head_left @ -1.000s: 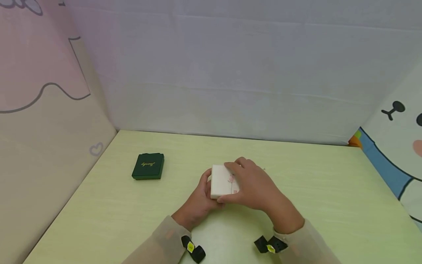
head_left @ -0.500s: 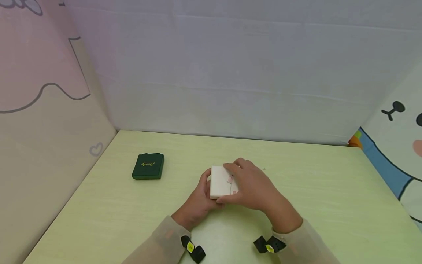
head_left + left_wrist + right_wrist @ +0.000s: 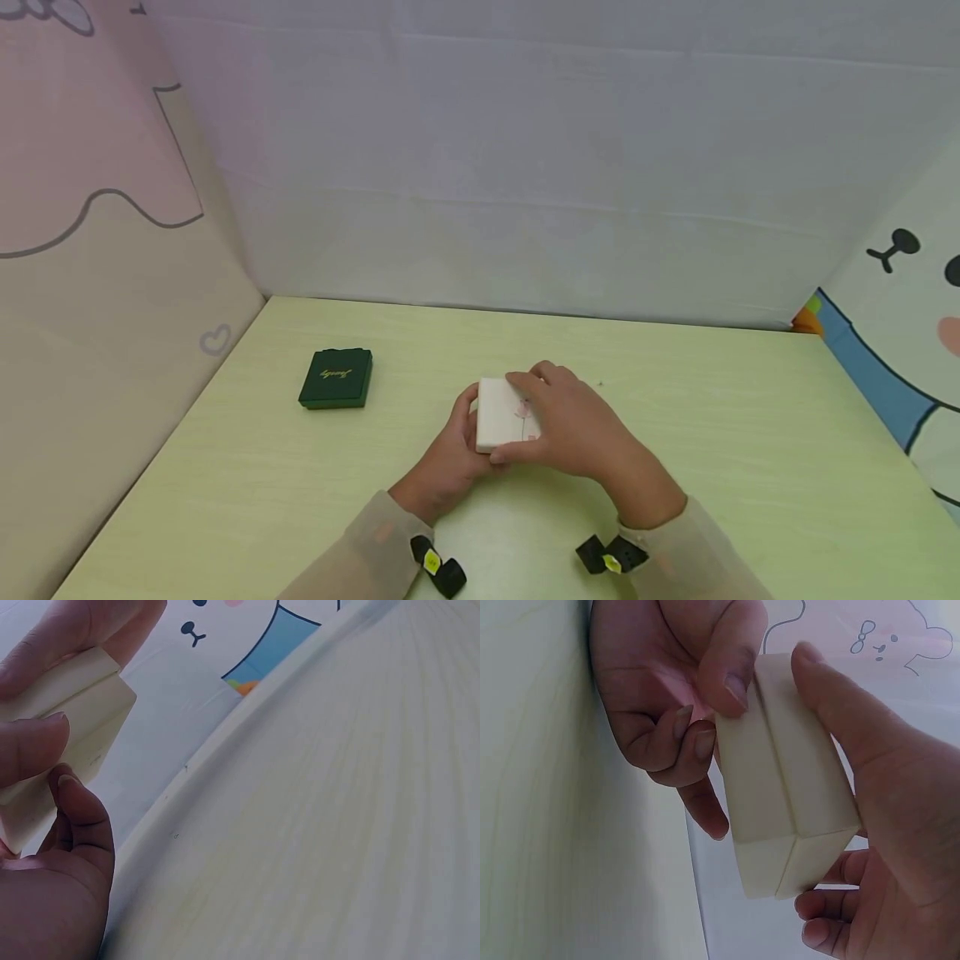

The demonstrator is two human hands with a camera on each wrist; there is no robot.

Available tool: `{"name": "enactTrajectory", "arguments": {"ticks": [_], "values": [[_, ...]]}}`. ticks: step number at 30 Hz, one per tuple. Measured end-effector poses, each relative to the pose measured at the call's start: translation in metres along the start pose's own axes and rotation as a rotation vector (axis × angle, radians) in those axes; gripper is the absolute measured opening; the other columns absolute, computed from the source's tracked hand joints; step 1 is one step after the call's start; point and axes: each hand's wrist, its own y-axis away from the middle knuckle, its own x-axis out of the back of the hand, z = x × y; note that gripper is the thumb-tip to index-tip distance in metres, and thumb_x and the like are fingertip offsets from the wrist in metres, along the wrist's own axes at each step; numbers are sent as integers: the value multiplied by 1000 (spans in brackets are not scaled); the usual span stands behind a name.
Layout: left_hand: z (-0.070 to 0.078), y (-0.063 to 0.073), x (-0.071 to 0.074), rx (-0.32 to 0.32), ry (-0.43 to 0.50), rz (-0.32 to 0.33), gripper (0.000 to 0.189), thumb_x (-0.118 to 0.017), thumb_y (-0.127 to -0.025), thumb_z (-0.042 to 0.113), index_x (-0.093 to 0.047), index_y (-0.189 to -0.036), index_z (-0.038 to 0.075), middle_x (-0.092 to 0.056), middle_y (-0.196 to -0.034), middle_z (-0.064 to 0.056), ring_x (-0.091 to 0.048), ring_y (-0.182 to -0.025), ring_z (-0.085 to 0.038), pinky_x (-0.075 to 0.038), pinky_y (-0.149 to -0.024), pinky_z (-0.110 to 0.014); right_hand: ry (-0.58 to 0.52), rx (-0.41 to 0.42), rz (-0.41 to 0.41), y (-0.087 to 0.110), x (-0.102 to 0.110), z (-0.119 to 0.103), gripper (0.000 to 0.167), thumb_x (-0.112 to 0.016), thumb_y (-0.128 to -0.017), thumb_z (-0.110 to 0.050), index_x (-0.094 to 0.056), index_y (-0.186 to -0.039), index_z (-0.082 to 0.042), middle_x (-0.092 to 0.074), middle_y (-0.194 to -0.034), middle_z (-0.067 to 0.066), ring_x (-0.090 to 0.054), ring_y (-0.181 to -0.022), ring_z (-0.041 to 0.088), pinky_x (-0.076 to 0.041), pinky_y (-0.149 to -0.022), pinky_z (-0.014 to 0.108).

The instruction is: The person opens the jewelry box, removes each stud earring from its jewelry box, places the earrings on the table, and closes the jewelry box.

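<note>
Both hands hold a small white box (image 3: 497, 415) with a pink flower printed on top, above the middle of the table. My left hand (image 3: 448, 463) grips its lower part from the left; the thumb presses the side in the right wrist view. Coming from the right, my right hand (image 3: 583, 427) grips the upper part between thumb and fingers and hides part of the top. A seam between lid and base runs along the side of the box (image 3: 776, 761) in the right wrist view. What the box holds is hidden.
A flat dark green case (image 3: 336, 379) with gold lettering lies on the pale yellow-green table (image 3: 750, 433), to the left and behind the hands. Printed cloth walls (image 3: 525, 183) close off the back and both sides. Each wrist wears a black strap.
Both hands and the white box have shifted very slightly left and nearer to me. Their hold on the box looks the same, and the green case stays where it was.
</note>
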Motion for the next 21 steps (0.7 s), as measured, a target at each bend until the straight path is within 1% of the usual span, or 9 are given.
{"name": "enactTrajectory", "arguments": {"ticks": [6,13,21], "values": [[0,0,1,-3,-8,3,105,-69,-83,-16,-12,-159,28,-41,-156,-9,-55,-123,-25,-50,-89,-30,5,11,4,-1,-1,2,93,-79,-76,-70,-57,-146,-13,-57,-117,4,-53,-96,17,-48,-79,36],[-1,0,2,-5,-11,0,105,-71,-84,-14,-12,-160,29,-39,-159,-6,-53,-127,-26,-50,-93,-31,9,10,5,-1,-4,2,92,-79,-76,-70,-58,-144,-12,-58,-116,5,-53,-95,17,-47,-78,36],[0,2,2,11,-13,8,104,-72,-86,-12,-13,-161,28,-37,-161,-5,-50,-132,-26,-49,-95,-30,5,-25,-2,-2,-6,0,90,-80,-76,-70,-59,-142,-13,-57,-116,3,-51,-94,16,-46,-76,34]]}}
